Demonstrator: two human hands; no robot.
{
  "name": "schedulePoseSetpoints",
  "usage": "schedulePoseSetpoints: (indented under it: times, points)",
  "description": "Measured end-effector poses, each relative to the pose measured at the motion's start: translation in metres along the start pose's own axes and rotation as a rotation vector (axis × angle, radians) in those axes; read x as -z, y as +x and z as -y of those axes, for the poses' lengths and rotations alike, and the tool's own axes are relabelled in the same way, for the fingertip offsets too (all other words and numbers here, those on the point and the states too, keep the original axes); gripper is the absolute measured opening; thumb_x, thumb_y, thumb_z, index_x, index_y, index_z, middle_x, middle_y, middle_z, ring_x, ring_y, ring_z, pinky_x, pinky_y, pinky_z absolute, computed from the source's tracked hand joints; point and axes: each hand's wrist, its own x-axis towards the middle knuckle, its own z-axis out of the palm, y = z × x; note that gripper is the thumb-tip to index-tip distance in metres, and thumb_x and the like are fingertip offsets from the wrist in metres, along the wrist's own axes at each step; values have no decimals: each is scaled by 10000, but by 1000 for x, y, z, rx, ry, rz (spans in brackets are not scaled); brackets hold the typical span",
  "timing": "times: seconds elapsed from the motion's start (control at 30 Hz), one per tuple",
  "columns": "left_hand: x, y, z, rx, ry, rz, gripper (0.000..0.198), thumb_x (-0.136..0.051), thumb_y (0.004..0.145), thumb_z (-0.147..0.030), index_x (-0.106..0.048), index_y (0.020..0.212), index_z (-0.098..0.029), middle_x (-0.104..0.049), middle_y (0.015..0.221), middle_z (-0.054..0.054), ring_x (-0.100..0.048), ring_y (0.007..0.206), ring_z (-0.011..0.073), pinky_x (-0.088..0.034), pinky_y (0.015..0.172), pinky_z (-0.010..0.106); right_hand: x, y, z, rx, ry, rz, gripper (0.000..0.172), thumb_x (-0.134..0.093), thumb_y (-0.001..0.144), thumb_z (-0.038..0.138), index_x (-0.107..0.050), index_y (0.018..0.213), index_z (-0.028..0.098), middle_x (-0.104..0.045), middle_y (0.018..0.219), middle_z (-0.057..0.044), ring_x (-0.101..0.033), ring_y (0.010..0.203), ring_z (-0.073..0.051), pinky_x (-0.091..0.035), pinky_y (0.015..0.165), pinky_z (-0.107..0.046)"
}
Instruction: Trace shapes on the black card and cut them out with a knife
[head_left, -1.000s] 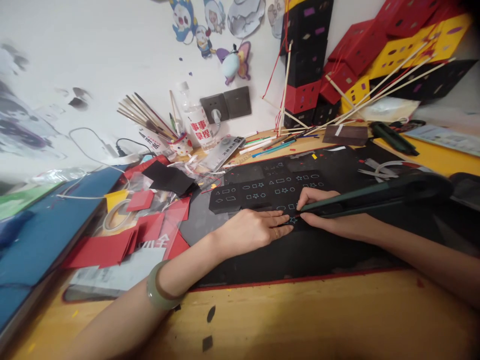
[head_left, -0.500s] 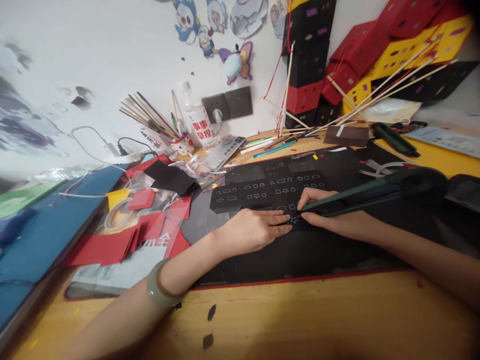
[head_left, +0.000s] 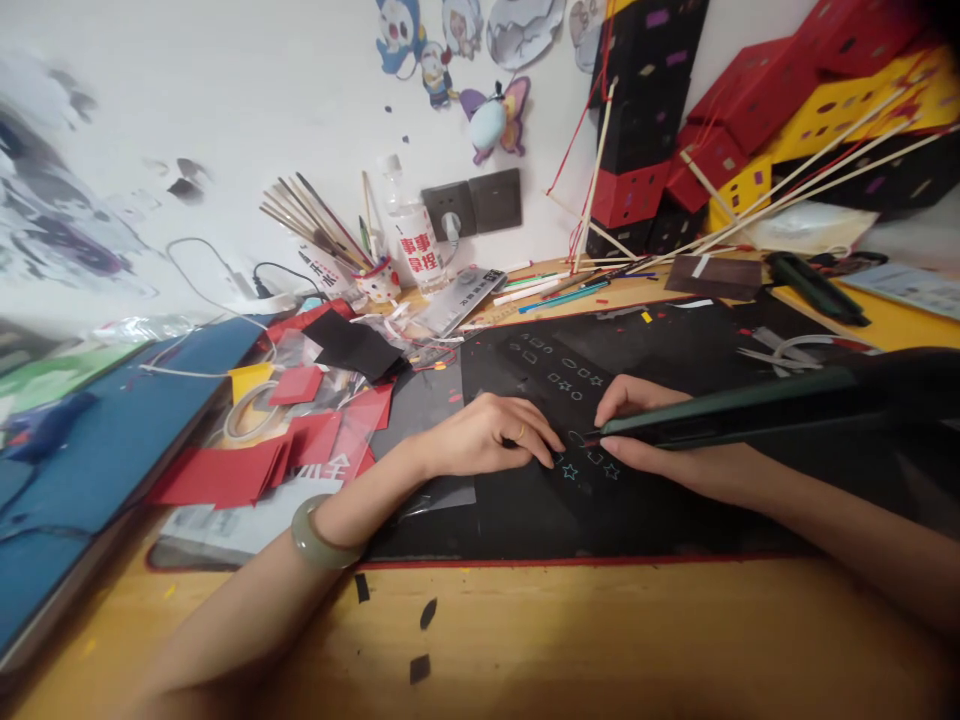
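A piece of black card (head_left: 564, 408) with small shapes outlined in pale lines lies turned at an angle on the black mat (head_left: 420, 535). My left hand (head_left: 495, 437) rests at the card's left side, fingers slightly bent and apart, its fingertips on or just over the card; it holds nothing. In my right hand (head_left: 660, 425) is a long dark green utility knife (head_left: 712, 402), gripped close to its tip. The tip points left at an oval outline near the middle of the card. The knife's rear end blurs into the dark right side.
Red paper pieces (head_left: 225, 470), a tape roll (head_left: 251, 410) and black card scraps (head_left: 352, 343) lie left. Behind stand a bottle (head_left: 412, 240), a brush cup (head_left: 377, 282) and a tower of black and red boxes (head_left: 637, 130) with sticks. Another dark green tool (head_left: 816, 287) lies back right.
The black card has turned clockwise on the mat. My left hand has drawn back from lying flat across it to its left side. The knife remains in my right hand.
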Motion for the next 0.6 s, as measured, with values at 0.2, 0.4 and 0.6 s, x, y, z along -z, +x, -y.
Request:
schedulePoseSetpoints:
  times: [0.2,0.4,0.6]
  points:
    - [-2,-3,9,-23,137,4,234,-497,819,-55,-690,904,-155,-642,1084,54,-531,997,151,-451,892,298,-17,3,2,-15,-50,-22,73,-527,778,218,-469,739,239,-530,646,37,-490,581,-120,-365,515,-245]
    - [-1,-6,6,-26,263,21,253,-501,807,-78,-684,948,-182,-634,1114,30,-524,1016,161,-461,865,288,-26,-3,10,-50,-140,-26,62,-514,780,214,-461,768,244,-559,665,41,-509,595,-125,-374,519,-245]
    - [-8,-7,3,-49,557,18,265,-421,898,-189,-638,1041,-140,-644,1087,55,-550,989,181,-488,792,286,-23,-1,17,-82,-184,-175,58,-534,759,213,-481,767,237,-569,637,36,-526,568,-122,-404,520,-241]
